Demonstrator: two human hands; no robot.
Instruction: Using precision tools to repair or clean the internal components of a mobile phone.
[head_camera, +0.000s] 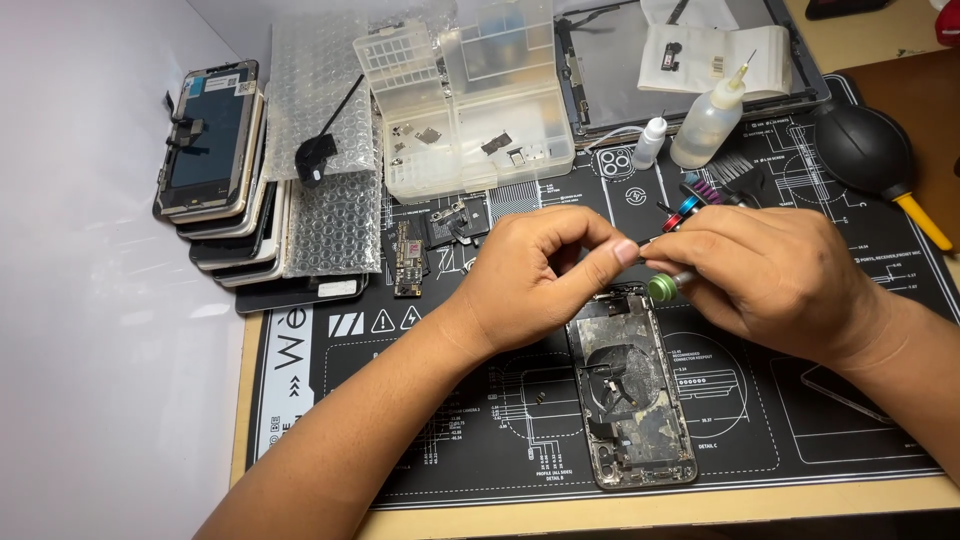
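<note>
Screwdriver: A slim precision screwdriver (668, 283) with a green cap is held between both hands, just above the top end of an opened phone body; its tip is hidden behind the fingers.
Right hand: The right hand (775, 270) is wrapped around the driver's shaft, fingers curled shut on it, cap poking out toward the left hand.
Left hand: The left hand (545, 265) is pinched, thumb and forefinger pressed together at the driver's far end; whether a screw or bit sits in that pinch cannot be told.
Handling: The driver looks light, stiff and thin, likely to roll in a loose grip; the knurled shaft below the cap seems the sure place to hold it.
Phone body: The screenless phone body (632, 400) lies flat just below the hands, its inner parts bare and probably fragile; the metal side rails look the safest hold.
Mat: A black repair mat (500, 440) with white diagrams covers the table under both forearms.
Beyond the hands: A clear parts box (470, 110) stands farther off, with two small dropper bottles (700, 125) to its right.
Left of the hands: A small circuit board (408, 262) is near; a stack of phone screens (215, 170) and bubble wrap (320, 150) lie well apart.
Far right: A black rubber air blower (870, 150) with a yellow nozzle rests beyond the right hand.
</note>
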